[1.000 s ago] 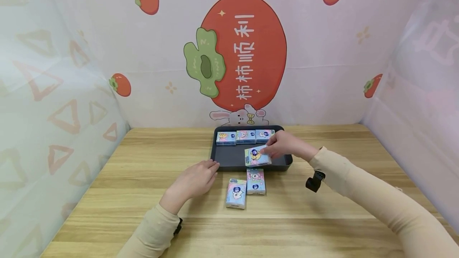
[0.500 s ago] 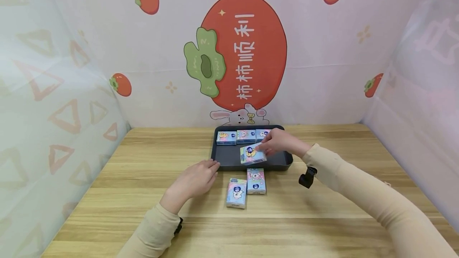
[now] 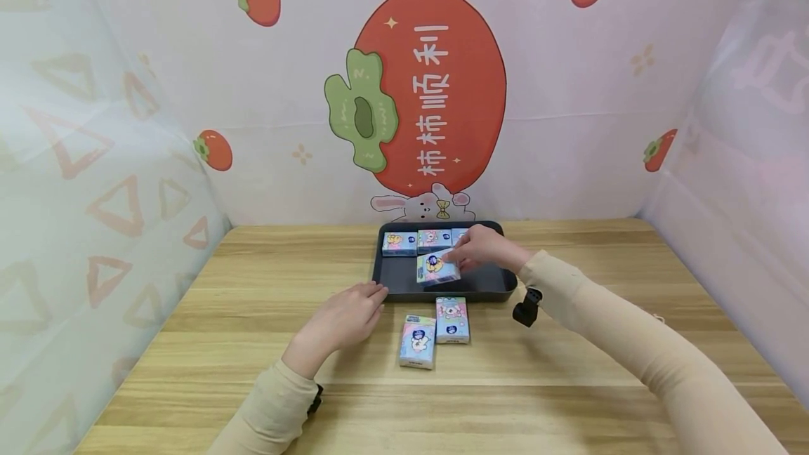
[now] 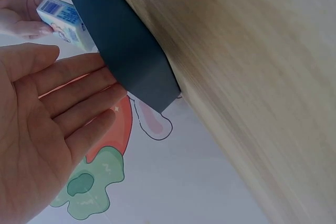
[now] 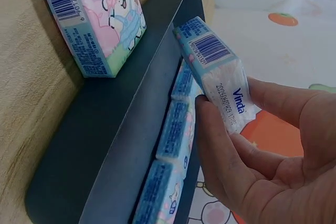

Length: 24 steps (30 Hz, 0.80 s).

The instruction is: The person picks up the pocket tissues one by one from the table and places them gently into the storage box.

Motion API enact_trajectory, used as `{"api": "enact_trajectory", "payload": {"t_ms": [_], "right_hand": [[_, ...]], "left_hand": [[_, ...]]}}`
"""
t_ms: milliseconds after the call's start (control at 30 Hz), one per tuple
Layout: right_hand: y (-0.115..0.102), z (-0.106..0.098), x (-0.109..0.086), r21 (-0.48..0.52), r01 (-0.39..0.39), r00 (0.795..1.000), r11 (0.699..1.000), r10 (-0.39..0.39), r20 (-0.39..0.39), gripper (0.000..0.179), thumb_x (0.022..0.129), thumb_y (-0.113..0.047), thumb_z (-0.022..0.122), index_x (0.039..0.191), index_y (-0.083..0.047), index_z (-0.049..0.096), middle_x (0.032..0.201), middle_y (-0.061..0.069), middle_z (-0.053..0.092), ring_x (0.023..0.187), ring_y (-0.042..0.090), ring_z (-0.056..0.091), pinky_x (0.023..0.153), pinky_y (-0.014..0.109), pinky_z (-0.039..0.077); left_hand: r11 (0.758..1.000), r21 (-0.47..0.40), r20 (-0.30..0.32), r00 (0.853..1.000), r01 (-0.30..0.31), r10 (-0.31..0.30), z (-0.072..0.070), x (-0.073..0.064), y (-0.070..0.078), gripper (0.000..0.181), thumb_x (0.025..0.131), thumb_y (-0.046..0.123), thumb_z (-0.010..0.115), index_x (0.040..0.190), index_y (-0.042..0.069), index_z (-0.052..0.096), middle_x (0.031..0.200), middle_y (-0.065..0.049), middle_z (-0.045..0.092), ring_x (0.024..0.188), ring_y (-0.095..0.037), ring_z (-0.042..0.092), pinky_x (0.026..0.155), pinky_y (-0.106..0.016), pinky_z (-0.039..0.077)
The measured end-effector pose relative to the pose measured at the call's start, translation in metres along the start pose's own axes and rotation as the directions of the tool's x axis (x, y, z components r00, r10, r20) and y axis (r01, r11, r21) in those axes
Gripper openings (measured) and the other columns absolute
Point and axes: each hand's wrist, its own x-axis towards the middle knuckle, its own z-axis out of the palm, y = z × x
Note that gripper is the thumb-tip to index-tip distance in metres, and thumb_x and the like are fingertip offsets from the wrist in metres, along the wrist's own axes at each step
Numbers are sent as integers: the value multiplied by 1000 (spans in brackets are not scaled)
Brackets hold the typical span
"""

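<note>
Probably light and squashable, the Vinda tissue pack [image 3: 436, 269] should suit a gentle pinch near one end, where the right hand [image 3: 485, 249] grips it above the tray [image 3: 398, 275]; the left hand [image 3: 343, 316], fingers extended and holding nothing, touches the tray's wall

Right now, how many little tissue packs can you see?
6: one pack in the right hand, three packs along the back of the tray, two packs on the table. The right hand could hide another.
</note>
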Motion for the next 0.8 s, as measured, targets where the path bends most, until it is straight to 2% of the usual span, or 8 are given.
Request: {"api": "enact_trajectory", "payload": {"t_ms": [267,600,800], "right_hand": [[-1,3,14,16,-11,1000,1000,11,2,40,81,-36,74,102,-1,71,92,8,71,82,19,69,82,33,58],[-5,8,24,26,-41,999,999,41,-6,40,82,-34,74,103,-1,67,95,10,69,87,24,69,86,35,57],[-5,13,32,40,-63,998,997,64,-11,40,81,-34,75,102,0,67,94,10,69,82,20,70,86,35,57]], "left_hand": [[1000,4,5,1000,4,-4,0,0,0,37,98,22,50,127,2,59,130,-14,59,121,-27,56,102,-40,47],[1000,-1,4,1000,7,-7,0,0,0,37,98,22,50,127,2,59,130,-14,59,121,-28,55,103,-41,47],[1000,3,-2,1000,0,0,-1,0,-1,37,97,22,50,127,2,59,130,-14,59,121,-28,56,102,-40,47]]}}
